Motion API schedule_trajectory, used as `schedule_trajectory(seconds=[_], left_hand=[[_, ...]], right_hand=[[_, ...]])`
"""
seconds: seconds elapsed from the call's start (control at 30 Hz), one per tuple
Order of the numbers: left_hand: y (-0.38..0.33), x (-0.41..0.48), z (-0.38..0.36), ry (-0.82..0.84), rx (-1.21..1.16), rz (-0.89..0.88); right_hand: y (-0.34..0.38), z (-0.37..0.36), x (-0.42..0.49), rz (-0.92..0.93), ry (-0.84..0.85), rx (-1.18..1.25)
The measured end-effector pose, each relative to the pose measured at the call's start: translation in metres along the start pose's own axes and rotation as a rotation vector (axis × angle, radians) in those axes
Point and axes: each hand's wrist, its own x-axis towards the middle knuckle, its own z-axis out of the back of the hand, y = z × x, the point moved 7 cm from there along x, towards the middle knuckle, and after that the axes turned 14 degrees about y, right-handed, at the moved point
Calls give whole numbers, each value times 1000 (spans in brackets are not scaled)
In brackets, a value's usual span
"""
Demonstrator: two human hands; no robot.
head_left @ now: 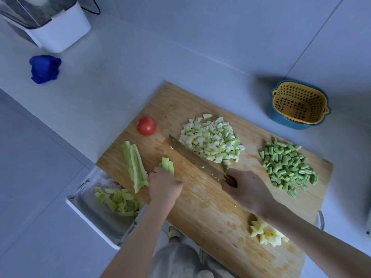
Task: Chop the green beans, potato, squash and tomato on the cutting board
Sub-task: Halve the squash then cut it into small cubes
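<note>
Gripping the squash strips [167, 166] at the left middle of the cutting board [200, 207], the left hand [164, 185] pointed them up the frame, while the right hand [247, 189] held the knife [192, 157] just to their right.

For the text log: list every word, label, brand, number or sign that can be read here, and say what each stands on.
None can be read.
Red marks on the white bag in the bin: too blurred to tell whether they are letters.
On the knife, the white container and the yellow basket: no label shows.
</note>
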Motion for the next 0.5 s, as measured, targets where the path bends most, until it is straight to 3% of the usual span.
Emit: schedule_trajectory(seconds=[0.27, 0.5], left_hand=[[1, -9, -7, -11, -24, -16], [-17, 0, 2, -38, 69, -114]], right_hand=[[13, -6, 40, 43, 29, 42], [-6, 37, 67, -12, -31, 13]])
